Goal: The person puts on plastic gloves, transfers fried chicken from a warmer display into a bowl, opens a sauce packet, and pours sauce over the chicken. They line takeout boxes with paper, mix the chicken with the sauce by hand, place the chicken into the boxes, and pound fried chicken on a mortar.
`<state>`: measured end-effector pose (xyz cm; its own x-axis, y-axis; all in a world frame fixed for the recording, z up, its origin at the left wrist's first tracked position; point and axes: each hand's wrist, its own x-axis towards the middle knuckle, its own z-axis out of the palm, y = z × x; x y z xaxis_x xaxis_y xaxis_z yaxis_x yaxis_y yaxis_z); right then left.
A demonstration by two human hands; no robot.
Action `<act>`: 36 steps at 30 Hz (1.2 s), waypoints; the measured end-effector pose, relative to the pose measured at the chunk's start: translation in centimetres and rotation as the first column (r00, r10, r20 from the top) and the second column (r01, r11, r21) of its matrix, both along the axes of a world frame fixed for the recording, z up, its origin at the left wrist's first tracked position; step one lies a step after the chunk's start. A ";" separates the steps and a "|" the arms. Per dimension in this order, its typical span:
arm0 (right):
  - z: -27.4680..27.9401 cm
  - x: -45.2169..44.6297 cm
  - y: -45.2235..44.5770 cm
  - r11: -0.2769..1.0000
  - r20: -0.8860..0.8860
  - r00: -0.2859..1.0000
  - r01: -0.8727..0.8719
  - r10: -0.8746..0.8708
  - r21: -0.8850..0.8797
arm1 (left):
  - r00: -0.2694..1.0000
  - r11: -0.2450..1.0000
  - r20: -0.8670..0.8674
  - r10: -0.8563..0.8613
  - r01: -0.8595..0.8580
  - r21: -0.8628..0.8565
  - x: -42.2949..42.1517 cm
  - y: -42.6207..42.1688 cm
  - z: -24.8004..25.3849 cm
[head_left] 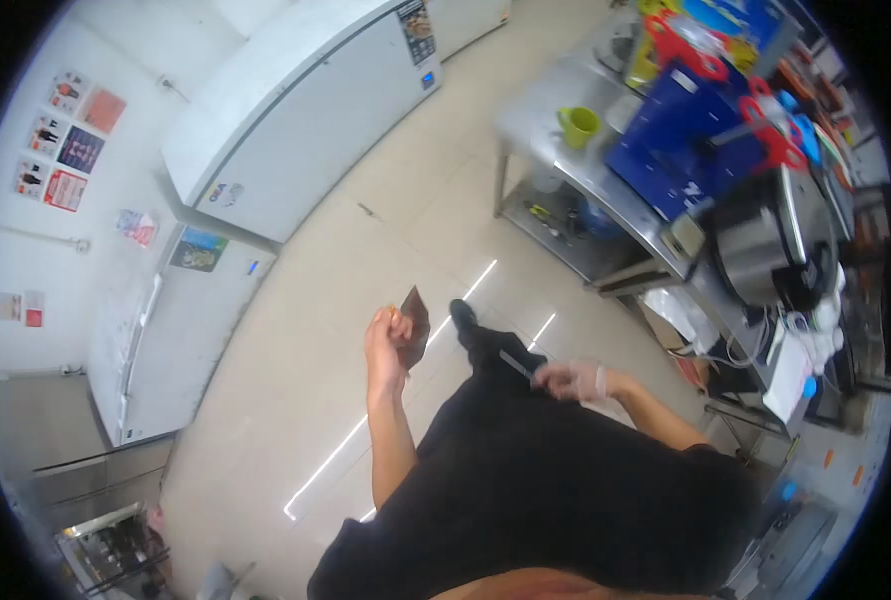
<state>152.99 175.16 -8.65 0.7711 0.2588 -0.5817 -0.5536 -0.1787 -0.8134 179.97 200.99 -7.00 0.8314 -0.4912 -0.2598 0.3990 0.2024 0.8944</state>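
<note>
My left hand (389, 335) is raised in front of me with its fingers closed around a flat, dark brown piece (415, 328) with a pointed top, perhaps a packet. A small orange bit shows at the fingertips. Lower and to the right, my right hand (570, 381) is slightly blurred, and what looks like a clear glove covers it to the wrist. From its curled fingers a thin, pale, straight strip (517, 365) sticks out in front of my dark trousers; its kind is unclear.
White chest freezers (315, 120) line the wall at left. On the right stands a steel table (535, 125) with a green mug (578, 126), a blue box (670, 140) and a large steel cooker (765, 240). Tiled floor (365, 220) lies between.
</note>
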 end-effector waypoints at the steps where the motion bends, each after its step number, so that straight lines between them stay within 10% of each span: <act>1: -0.1 4.1 -1.7 0.993 0.014 0.996 0.085 -0.086 0.081 | 1.000 1.000 -0.007 0.002 -0.001 0.029 3.3 -1.2 0.7; 4: -0.8 17.6 -6.7 0.892 0.032 0.940 0.310 -0.339 0.330 | 0.995 0.996 0.094 -0.039 0.032 0.079 13.5 -6.0 4.0; 10: 9.2 42.8 -12.0 0.895 0.197 0.877 0.404 -0.438 0.189 | 0.956 0.972 0.188 -0.224 0.206 0.111 32.2 -16.6 7.3; 14: 9.0 56.2 -19.5 0.937 0.610 0.754 0.345 -0.243 -0.053 | 0.904 0.924 0.207 -0.373 0.341 0.176 44.0 -27.7 8.1; 19: 9.8 69.4 -29.8 0.833 0.485 0.727 0.553 -0.486 0.007 | 0.767 0.791 0.201 -0.609 0.605 0.091 59.2 -42.7 7.2; 27: 10.1 78.7 -49.3 0.249 0.324 0.235 0.968 -0.917 0.003 | 0.126 0.157 0.127 -0.984 0.949 0.273 73.3 -76.6 4.4; 30: 3.5 81.4 -58.2 -0.013 0.274 -0.097 0.956 -0.957 0.292 | -0.047 -0.032 0.042 -0.998 0.951 0.307 75.2 -89.9 1.6; 35: -1.4 82.0 -75.9 -0.211 0.427 -0.177 0.977 -0.887 -0.034 | -0.356 -0.303 0.141 -0.924 0.905 0.298 73.7 -112.8 -2.4; 36: -2.3 82.6 -79.3 -0.299 0.429 -0.331 0.944 -0.840 0.143 | -0.380 -0.330 0.135 -0.915 0.898 0.292 73.3 -116.6 -2.7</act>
<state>235.62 95.84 -10.93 -0.0156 -0.9884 -0.1509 0.0079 0.1508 -0.9885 253.29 84.34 -9.67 -0.6993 -0.6591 -0.2767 -0.1688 -0.2239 0.9599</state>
